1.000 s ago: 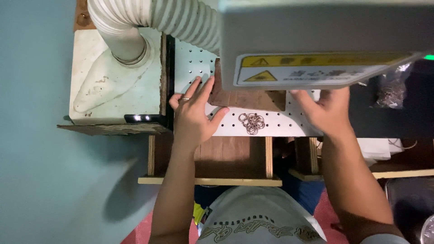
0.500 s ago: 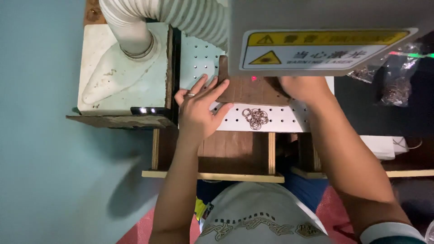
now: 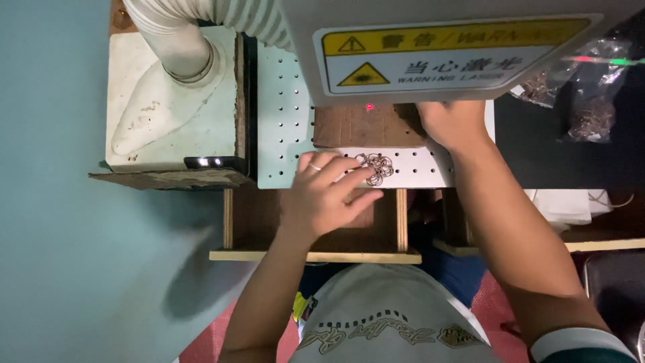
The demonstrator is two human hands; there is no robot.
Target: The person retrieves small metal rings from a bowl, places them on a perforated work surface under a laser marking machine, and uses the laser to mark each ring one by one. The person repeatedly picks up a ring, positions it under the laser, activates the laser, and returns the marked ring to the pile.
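Your left hand (image 3: 322,198) lies on the white perforated plate (image 3: 282,107), fingers (image 3: 353,176) apart, tips touching the pile of metal rings (image 3: 377,167). Your right hand (image 3: 453,124) rests on the brown board (image 3: 359,126) under the grey housing; cannot tell its fingers' state. A rectangular warning label (image 3: 443,57), yellow band over white with a yellow triangle, faces you. Clear bags (image 3: 584,94) of dark parts lie at right.

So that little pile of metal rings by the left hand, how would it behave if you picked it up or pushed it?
The pile of rings looks thin and small, so probably light. It appears loosely heaped, so the left hand would likely scatter it by pushing. On the perforated plate, single rings might slide or catch in holes.
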